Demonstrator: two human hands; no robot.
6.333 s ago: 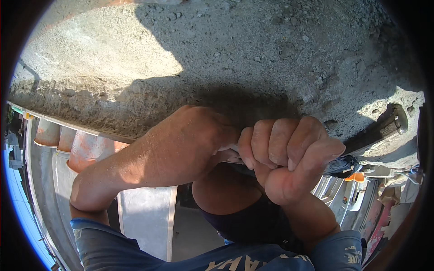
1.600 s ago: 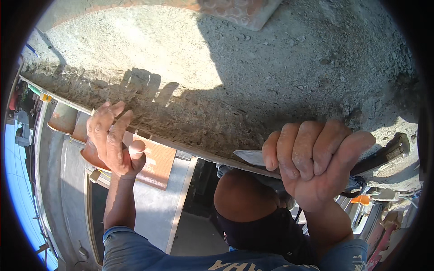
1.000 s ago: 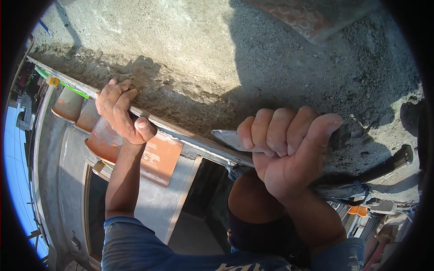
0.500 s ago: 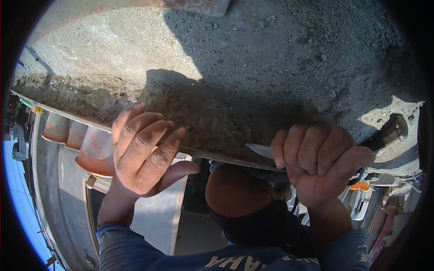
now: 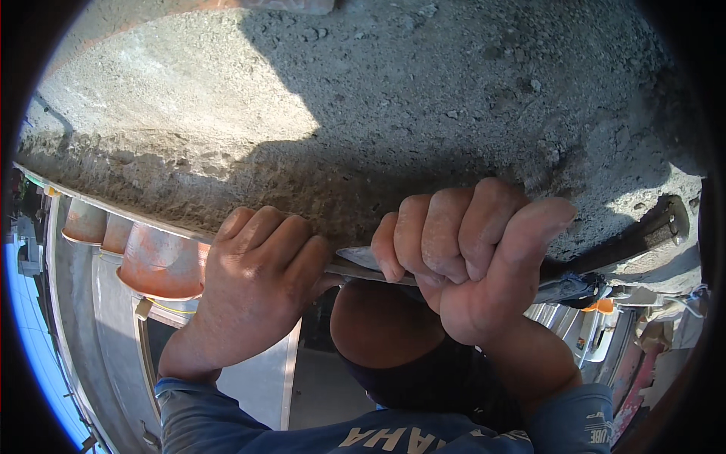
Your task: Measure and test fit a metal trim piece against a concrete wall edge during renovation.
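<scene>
My left hand (image 5: 261, 276) is closed over the thin board (image 5: 132, 206) along the slab's near edge, its fingers curled on top and the thumb mostly hidden underneath. To its right, my right hand (image 5: 476, 261) makes a fist around a tool whose pointed grey metal blade (image 5: 358, 257) juts out leftward past the little finger. The tool's handle is hidden in the fist, and the thumb sticks out to the upper right. The blade lies along the board's edge, its tip close to my left hand. Beyond both hands spreads a rough grey concrete surface (image 5: 423, 98).
A dark bar with a rounded metal end (image 5: 669, 219) lies at the right on the concrete. Below the edge are my bent knee (image 5: 386, 324), orange-brown curved tiles (image 5: 161, 261) at left and an orange object (image 5: 601, 306) at right. Sunlight and shadow split the concrete.
My left hand has gone from open and raised to closed over the board's edge. My right hand has moved left with the pointed blade, nearer to my left hand.
</scene>
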